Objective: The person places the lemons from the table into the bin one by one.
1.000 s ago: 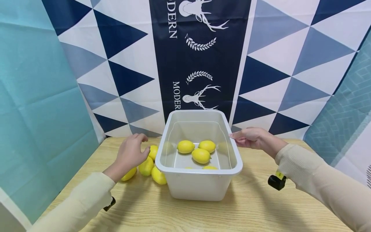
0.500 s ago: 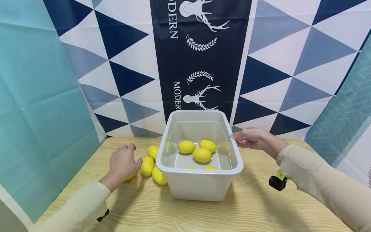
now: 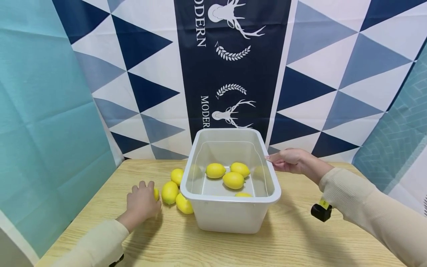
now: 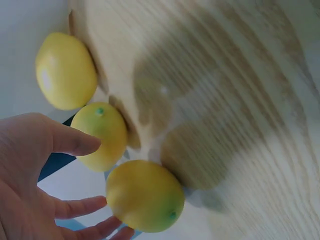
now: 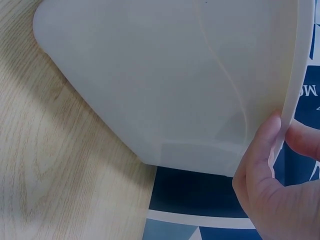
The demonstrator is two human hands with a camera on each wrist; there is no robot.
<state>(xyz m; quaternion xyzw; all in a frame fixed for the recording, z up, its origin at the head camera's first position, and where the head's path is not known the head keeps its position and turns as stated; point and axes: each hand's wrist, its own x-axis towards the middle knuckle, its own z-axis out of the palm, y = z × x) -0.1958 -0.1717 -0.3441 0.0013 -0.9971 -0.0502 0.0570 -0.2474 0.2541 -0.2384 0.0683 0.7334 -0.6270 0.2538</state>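
My left hand (image 3: 142,202) reaches down over a yellow lemon (image 3: 156,194) at the left of the table, mostly hidden behind it in the head view. In the left wrist view the fingertips come right up to that lemon (image 4: 145,196). The thumb is spread apart from it and overlaps another lemon (image 4: 110,122). My right hand (image 3: 291,161) pinches the right rim of a light grey plastic bin (image 3: 230,215), thumb on one side and fingers on the other. Inside the bin lie several lemons (image 3: 233,180).
Beside the bin's left wall sit three more lemons (image 3: 169,193), close together on the wooden table (image 3: 300,241). A patterned cloth (image 3: 150,92) hangs right behind the table, and a teal cloth (image 3: 50,129) borders the left side.
The left hand has moved left and down, from above the lemons near the bin to the outermost lemon. The right hand stays on the bin's rim.
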